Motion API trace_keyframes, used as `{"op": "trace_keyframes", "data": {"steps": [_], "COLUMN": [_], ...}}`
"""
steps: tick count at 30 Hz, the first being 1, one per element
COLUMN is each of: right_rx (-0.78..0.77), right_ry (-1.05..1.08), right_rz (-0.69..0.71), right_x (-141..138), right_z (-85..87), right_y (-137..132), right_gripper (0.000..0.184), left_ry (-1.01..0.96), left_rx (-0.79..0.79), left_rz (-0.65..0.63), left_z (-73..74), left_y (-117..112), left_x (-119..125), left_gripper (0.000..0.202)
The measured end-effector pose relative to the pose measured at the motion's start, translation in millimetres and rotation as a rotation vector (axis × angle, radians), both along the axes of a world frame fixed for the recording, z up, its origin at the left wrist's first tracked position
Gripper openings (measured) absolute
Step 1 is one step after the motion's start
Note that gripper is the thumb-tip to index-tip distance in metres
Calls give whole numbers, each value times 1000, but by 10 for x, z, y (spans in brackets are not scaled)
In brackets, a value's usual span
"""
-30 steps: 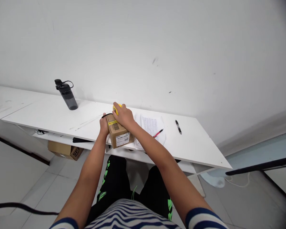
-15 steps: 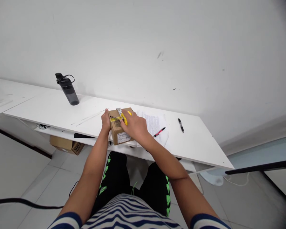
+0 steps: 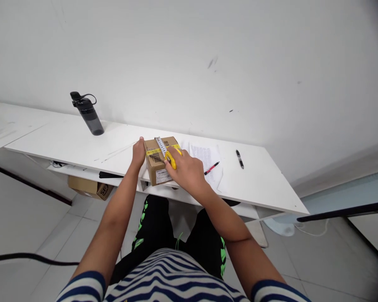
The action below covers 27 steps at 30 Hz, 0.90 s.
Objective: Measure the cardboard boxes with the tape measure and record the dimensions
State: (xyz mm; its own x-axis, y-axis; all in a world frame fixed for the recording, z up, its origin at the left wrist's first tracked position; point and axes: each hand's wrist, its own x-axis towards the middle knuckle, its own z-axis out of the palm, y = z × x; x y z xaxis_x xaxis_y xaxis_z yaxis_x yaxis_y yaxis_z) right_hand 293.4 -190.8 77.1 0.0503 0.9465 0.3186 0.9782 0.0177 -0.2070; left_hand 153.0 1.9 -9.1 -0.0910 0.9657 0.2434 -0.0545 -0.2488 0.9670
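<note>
A small brown cardboard box [image 3: 156,165] with a white label stands near the front edge of the white table [image 3: 258,184]. My left hand [image 3: 138,152] presses against the box's left side, fingers closed on its top edge. My right hand [image 3: 185,168] grips a yellow tape measure [image 3: 171,158] at the box's near right corner. Its white blade [image 3: 160,144] lies stretched across the box top toward the far edge.
A dark water bottle [image 3: 88,115] stands at the table's back left. Printed papers [image 3: 204,161], a red pen [image 3: 211,168] and a black marker [image 3: 240,159] lie right of the box. Another cardboard box [image 3: 88,188] sits on the floor under the table. A black cable [image 3: 25,258] runs across the floor.
My right hand has pulled the tape measure body from the box's far side toward me, drawing the blade out over the top. My left hand stays on the box's left side.
</note>
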Motion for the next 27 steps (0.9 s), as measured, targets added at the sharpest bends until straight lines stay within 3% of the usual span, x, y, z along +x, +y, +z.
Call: {"op": "trace_keyframes", "data": {"steps": [4, 7, 9, 15, 20, 27], "right_rx": [-12, -11, 1, 24, -28, 17], "right_ry": [13, 16, 12, -6, -45, -114], "right_rz": [22, 25, 21, 14, 13, -42], "right_x": [-10, -1, 6, -9, -13, -6], "right_z": [18, 16, 9, 2, -29, -88], "right_y": [-17, -15, 2, -4, -168, -272], "right_gripper": [49, 50, 50, 49, 50, 50], "left_ry": [135, 203, 279, 406, 371, 423], "left_rx": [12, -33, -76, -149, -187, -179], "left_rz": [-134, -303, -338, -221, -258, -272], "left_z": [264, 464, 532, 509, 506, 534], "left_y": [11, -36, -68, -37, -10, -59], "left_x": [-108, -49, 24, 122, 114, 117], "left_gripper": [46, 38, 32, 25, 27, 32]}}
